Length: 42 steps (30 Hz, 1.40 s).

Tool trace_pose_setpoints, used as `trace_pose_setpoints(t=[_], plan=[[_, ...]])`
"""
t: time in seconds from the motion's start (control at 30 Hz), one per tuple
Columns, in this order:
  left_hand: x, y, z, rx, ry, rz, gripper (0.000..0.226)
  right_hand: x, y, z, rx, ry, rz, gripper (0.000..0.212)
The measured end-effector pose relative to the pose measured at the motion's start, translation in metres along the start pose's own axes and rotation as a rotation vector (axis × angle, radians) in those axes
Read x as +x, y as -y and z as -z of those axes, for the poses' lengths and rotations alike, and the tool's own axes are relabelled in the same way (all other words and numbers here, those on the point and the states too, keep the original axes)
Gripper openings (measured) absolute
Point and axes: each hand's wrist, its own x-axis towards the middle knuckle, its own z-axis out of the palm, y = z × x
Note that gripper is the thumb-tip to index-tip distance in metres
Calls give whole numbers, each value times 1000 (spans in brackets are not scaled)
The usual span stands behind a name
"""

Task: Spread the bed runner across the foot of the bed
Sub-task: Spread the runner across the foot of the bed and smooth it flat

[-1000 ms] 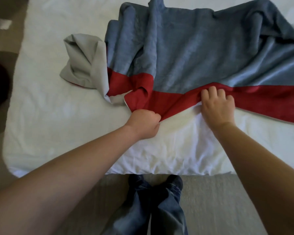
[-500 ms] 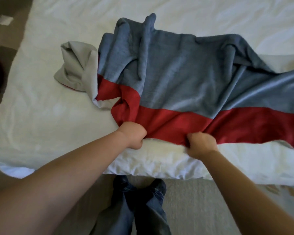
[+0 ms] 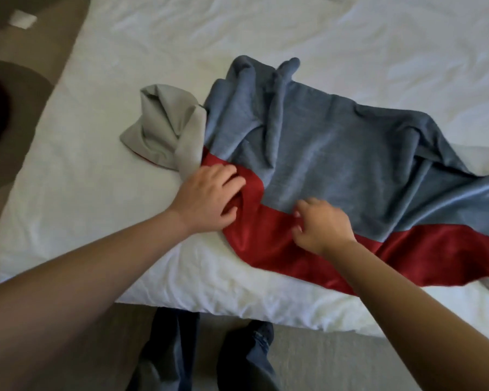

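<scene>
At the foot edge of the white-sheeted bed (image 3: 96, 221), above the person's dark denim legs (image 3: 167, 348), both hands have let go of the hem they clenched half a second ago. Left hand (image 3: 209, 197): grip released, fingers pressed flat on the red satin band (image 3: 280, 249) near its bunched end. Right hand (image 3: 322, 224): grip slack, fingers loosely curled over the band, holding nothing visible. The blue-grey and red fabric bed runner (image 3: 336, 165) lies near the foot edge, flatter at right, ridged at left. Beyond, its pale grey lining end (image 3: 164, 128) sits folded back. Judgement: the pull is done, and that end needs opening leftward.

L hand (image 3: 206, 197), R hand (image 3: 323, 225) on runner (image 3: 322, 153)
</scene>
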Motion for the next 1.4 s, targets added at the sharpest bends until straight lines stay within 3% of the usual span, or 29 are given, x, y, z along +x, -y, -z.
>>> trace_pose_setpoints(t=[0.1, 0.2, 0.4, 0.6, 0.73, 0.97, 1.2, 1.4], plan=[[-4, 51, 6, 63, 58, 54, 64, 38, 58, 19, 90, -195, 120, 31], [-12, 99, 5, 182, 134, -48, 62, 69, 114, 23, 108, -312, 214, 30], [-17, 177, 12, 433, 165, -270, 17, 125, 198, 2, -7, -144, 126, 48], [-39, 217, 9, 472, 15, -349, 24, 165, 243, -12, -33, -96, -20, 18], [-71, 223, -5, 397, 4, -296, 23, 150, 266, -29, -12, -1, -6, 18], [-153, 198, -20, 281, 138, -229, 22, 70, 312, -68, -3, 55, 85, 25], [-205, 154, -5, 195, 250, -85, 27, 29, 309, -78, -6, 142, 184, 30], [-238, 104, 0, 124, 289, -79, 24, -21, 298, -82, -79, 251, 300, 32]])
